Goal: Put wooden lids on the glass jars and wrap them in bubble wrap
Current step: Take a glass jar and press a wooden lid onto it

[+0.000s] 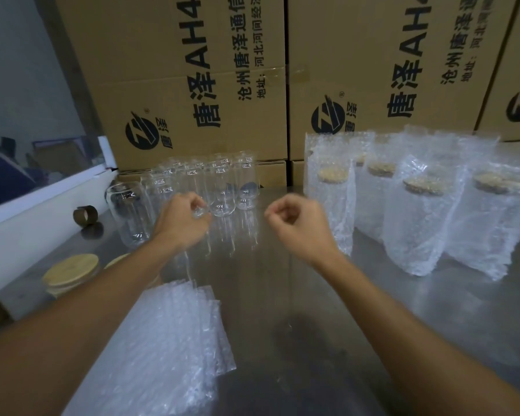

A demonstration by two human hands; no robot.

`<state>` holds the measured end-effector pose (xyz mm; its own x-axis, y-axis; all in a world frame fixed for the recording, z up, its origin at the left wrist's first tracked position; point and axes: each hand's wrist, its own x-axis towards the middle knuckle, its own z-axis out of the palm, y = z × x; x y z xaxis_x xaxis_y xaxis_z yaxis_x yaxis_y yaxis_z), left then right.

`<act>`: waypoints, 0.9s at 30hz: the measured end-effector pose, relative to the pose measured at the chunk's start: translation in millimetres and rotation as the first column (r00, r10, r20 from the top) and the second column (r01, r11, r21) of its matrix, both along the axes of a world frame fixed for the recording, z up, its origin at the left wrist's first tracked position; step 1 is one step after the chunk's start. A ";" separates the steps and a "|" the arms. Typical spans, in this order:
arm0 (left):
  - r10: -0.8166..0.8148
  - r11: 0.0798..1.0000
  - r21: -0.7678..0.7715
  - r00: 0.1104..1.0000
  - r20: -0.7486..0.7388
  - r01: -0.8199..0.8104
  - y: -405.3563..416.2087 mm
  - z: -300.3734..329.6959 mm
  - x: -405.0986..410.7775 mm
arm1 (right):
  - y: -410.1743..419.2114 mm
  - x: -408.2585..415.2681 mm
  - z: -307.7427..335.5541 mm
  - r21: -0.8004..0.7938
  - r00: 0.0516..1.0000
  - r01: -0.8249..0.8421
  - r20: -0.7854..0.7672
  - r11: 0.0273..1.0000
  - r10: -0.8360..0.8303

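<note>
Cardboard boxes wall the far edge of the steel table. In front of them stand bare glass jars, with bubble-wrapped lidded jars to their right and wooden lids near the table's left edge. Nearer than the jars, a stack of bubble wrap lies flat, the left hand curls at a jar, grip unclear, and the right hand is a fist holding nothing.

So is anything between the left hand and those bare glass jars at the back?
Nothing visible. The left hand, fingers curled, hangs right in front of the unlidded glass jars; whether it touches one is unclear. The wooden lids lie off to its left.
</note>
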<state>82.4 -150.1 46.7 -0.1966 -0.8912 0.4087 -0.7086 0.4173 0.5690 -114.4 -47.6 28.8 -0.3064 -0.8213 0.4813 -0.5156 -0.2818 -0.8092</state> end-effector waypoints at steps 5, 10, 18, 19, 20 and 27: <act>0.118 0.993 -0.041 0.990 0.076 -0.115 -18.3 16.4 5.9 | -13.8 1.6 -59.4 0.184 1.000 0.018 -0.006 0.983 -0.017; 0.172 0.985 -0.017 0.971 0.169 -0.171 -35.2 26.3 12.4 | -20.2 -6.8 -76.5 0.242 0.984 0.073 0.140 0.968 -0.109; 0.221 0.961 0.105 0.939 0.263 -0.256 -56.4 27.8 15.9 | -33.0 -14.0 -87.2 0.248 0.947 0.090 0.279 0.965 -0.160; 0.234 0.959 0.087 0.928 0.289 -0.269 -56.9 26.8 15.0 | -33.9 -14.0 -88.2 0.248 0.944 0.087 0.288 0.965 -0.159; 0.250 0.957 0.061 0.917 0.312 -0.282 -56.9 26.7 13.7 | -34.7 -13.8 -88.8 0.246 0.942 0.083 0.297 0.966 -0.156; 0.326 0.945 -0.115 0.887 0.328 -0.305 -38.7 16.7 -7.8 | -37.7 -13.7 -88.9 0.233 0.924 0.052 0.358 0.971 -0.136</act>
<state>74.6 -188.7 63.4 -0.0444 -0.9058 0.4213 -0.9532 0.1646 0.2535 -128.1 -85.3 -60.1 -0.5084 -0.8506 0.1340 -0.1846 -0.0444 -0.9818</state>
